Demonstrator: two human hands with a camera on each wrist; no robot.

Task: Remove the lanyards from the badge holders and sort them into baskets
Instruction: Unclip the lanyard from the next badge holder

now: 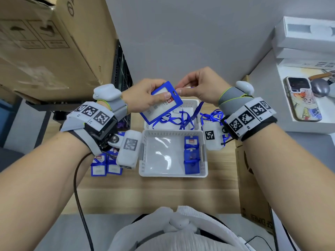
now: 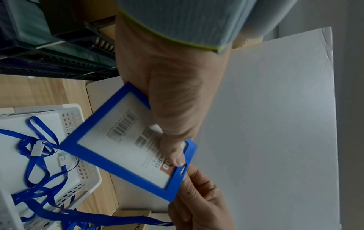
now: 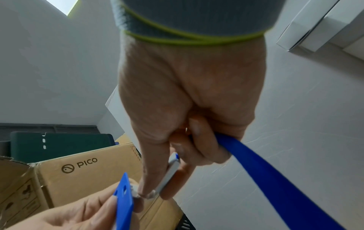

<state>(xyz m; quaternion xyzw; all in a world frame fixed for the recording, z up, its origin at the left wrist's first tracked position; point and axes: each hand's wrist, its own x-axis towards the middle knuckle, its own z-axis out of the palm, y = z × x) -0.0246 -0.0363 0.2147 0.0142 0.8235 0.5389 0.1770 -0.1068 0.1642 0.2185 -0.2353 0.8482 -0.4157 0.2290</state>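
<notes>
My left hand grips a blue-framed badge holder in the air above the far basket, thumb pressed on its clear face. My right hand pinches the lanyard's white clip at the holder's slotted top edge, and the blue lanyard strap runs out through its curled fingers. The strap hangs down into the far white basket, which holds several loose blue lanyards. The near white basket holds blue badge holders at its right side.
More badge holders with lanyards lie on the wooden table left of the near basket. Cardboard boxes stand at the left, another box at the right. A phone lies on the white shelf at the right.
</notes>
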